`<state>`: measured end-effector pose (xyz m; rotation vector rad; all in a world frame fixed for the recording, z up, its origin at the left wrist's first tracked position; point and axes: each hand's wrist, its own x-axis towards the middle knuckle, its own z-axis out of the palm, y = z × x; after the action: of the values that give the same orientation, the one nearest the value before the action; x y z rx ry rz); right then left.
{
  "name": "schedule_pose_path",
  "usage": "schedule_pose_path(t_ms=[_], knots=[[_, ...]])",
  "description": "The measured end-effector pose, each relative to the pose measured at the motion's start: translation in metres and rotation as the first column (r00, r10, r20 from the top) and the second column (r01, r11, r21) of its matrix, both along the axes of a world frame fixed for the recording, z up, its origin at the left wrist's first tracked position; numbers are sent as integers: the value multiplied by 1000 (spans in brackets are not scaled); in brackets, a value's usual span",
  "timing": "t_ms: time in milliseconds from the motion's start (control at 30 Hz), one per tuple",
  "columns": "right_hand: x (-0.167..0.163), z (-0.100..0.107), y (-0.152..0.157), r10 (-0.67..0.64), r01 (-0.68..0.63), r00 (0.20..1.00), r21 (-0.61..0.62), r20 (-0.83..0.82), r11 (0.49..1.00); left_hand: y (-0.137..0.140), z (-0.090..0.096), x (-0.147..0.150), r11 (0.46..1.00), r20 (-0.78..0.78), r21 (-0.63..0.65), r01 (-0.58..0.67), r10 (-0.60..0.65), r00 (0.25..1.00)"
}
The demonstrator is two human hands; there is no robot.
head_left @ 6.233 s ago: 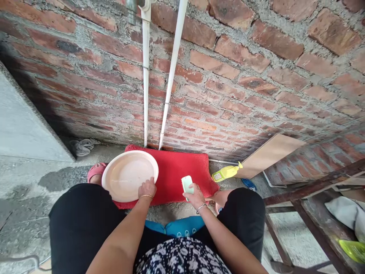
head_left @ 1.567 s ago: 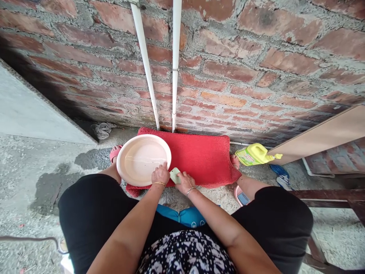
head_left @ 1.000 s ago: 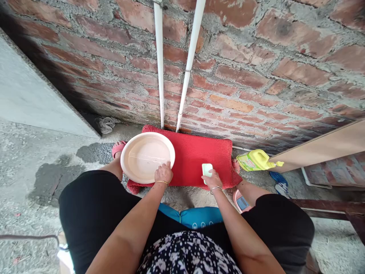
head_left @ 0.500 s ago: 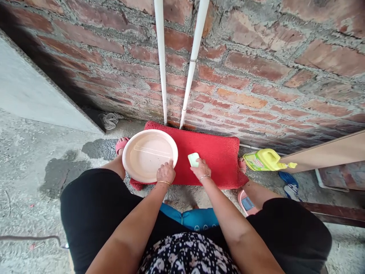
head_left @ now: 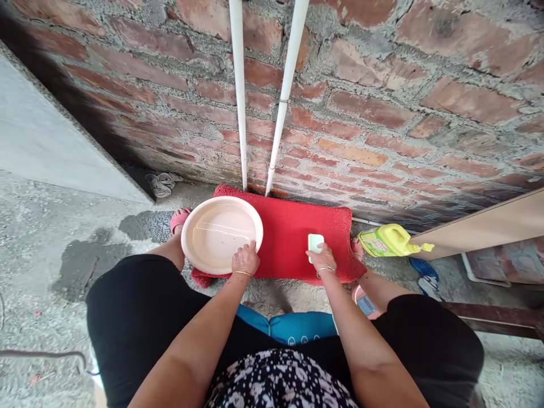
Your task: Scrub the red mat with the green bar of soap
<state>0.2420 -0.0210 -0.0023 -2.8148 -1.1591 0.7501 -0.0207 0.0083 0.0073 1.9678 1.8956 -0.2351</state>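
A wide cream basin [head_left: 212, 246] with clear water in it sits on the left part of a red mat [head_left: 289, 243]. My left hand [head_left: 246, 259] is closed over the basin's near right rim. Farther right, my right hand [head_left: 322, 258] grips a small pale green rectangular block [head_left: 315, 243] against the mat's top. The block's underside is hidden, so its exact kind is unclear. The mat has a fuzzy pile and hangs down at its near edge and right end.
A yellow bottle [head_left: 386, 240] stands on the floor right of the mat. Two white pipes [head_left: 278, 122] run down the brick wall [head_left: 361, 119] behind it. A grey rag [head_left: 162, 184] lies by a leaning panel [head_left: 63, 124] at left. Blue slippers [head_left: 426, 272] lie at right.
My right hand has slid to the right across the mat with the pale green block. My left hand stays on the basin's rim. The view has shifted slightly.
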Motion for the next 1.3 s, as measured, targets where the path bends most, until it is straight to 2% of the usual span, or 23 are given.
schedule_pose_path(t_ms=[67, 200, 300, 367, 433, 533, 600, 733, 833, 933, 1067, 1200, 1300], knots=[[-38, -3, 14, 166, -166, 986, 23, -27, 986, 0, 1, 0, 1000, 3, -2, 2, -2, 1000], [-111, -8, 37, 429, -428, 899, 24, -87, 903, 1, 1, 1, 1000, -5, -22, -7, 7, 1000], [-131, -11, 45, 525, -526, 846, 21, -96, 850, 1, -1, 1, 999, -15, -39, -19, 18, 1000], [-120, -12, 45, 525, -525, 847, 22, -82, 851, 1, -3, 1, 999, -9, -43, -19, 18, 1000], [-92, -13, 41, 461, -461, 885, 19, -65, 887, 1, -5, 1, 999, 0, -39, -21, 21, 1000], [-36, -11, 27, 265, -266, 963, -4, -42, 964, 1, -5, 1, 999, 5, -33, -21, 21, 1000], [1, -9, 13, 119, -119, 993, -16, -19, 993, 1, -2, 0, 999, -1, -38, -15, 15, 1000], [51, -4, -9, -92, 92, 996, -9, -5, 996, 1, 3, 0, 998, -13, -62, -4, 4, 1000], [57, -1, -11, -154, 154, 988, -16, -8, 988, 1, 4, 0, 998, -14, -61, -6, 5, 1000], [36, 1, -1, -143, 143, 990, -21, 5, 990, 1, 2, 0, 998, -16, -58, -11, 10, 1000], [-29, -3, 21, 78, -77, 997, 20, -29, 997, 1, -2, 1, 999, -9, -41, -18, 18, 1000], [-101, -10, 41, 338, -335, 937, 43, -88, 941, 1, -5, 1, 999, -2, -32, -20, 20, 1000], [-127, -12, 50, 465, -461, 880, 60, -100, 885, 1, -6, 1, 1000, -2, -20, -23, 23, 1000]])
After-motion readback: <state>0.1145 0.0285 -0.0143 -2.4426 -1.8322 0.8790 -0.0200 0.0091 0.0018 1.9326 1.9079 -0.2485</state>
